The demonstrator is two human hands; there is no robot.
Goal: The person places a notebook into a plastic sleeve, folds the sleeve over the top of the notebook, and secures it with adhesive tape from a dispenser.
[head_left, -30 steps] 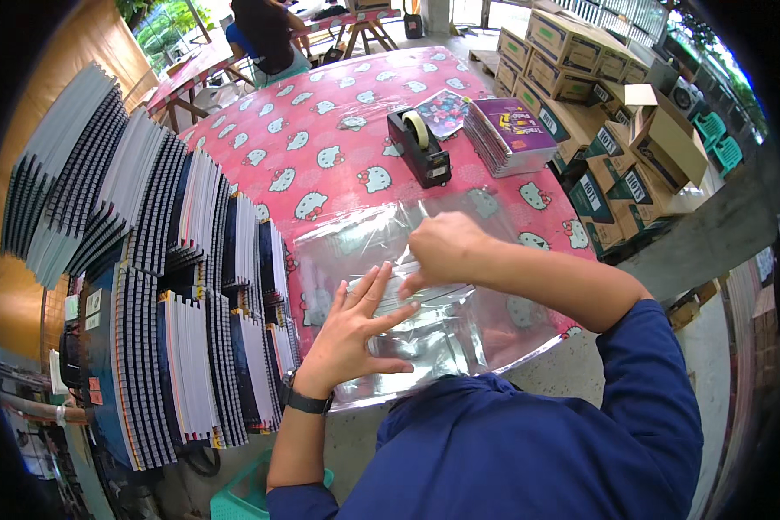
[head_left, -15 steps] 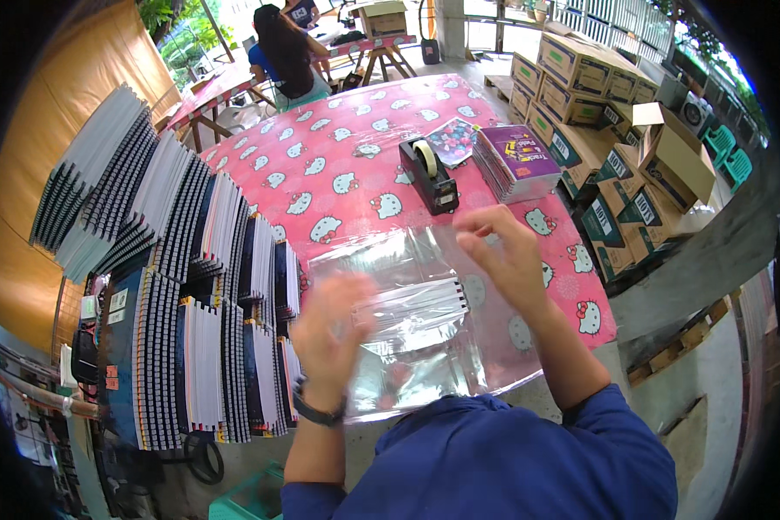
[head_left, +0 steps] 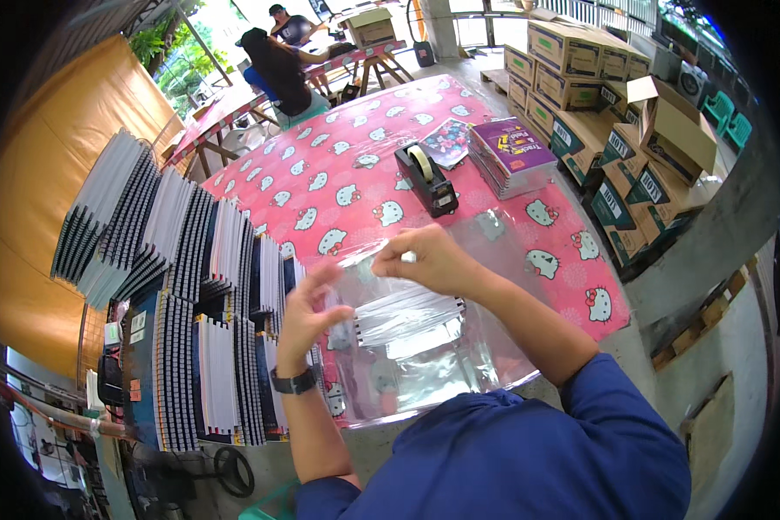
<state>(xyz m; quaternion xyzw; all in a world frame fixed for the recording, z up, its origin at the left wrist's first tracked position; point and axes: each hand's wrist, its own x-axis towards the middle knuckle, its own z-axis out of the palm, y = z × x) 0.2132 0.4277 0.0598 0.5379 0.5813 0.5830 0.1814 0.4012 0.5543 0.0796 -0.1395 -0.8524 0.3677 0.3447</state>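
A clear plastic bag (head_left: 425,347) lies at the near edge of the table, directly in front of the person, with a spiral-bound notebook (head_left: 403,314) showing through the film. The right hand (head_left: 429,260) sits at the bag's far edge, fingers pressed together and pinching the film there. The left hand (head_left: 308,316) is at the bag's left side with fingers partly spread; it is blurred, and whether it grips the film cannot be told. A dark watch (head_left: 292,380) sits on that wrist.

The bag rests on a pink tablecloth (head_left: 321,186) printed with white cat faces. Beyond the right hand stands a black tape dispenser (head_left: 426,179) — near it, a small flat packet (head_left: 449,141) and a stack of purple-covered books (head_left: 513,156). To the person's left, spiral notebooks (head_left: 182,286) are stacked in overlapping rows, just beside the bag.

Cardboard boxes (head_left: 615,113) are piled off the table's right side. At a further table (head_left: 225,108) a seated person (head_left: 279,74) faces away — well apart from the work.
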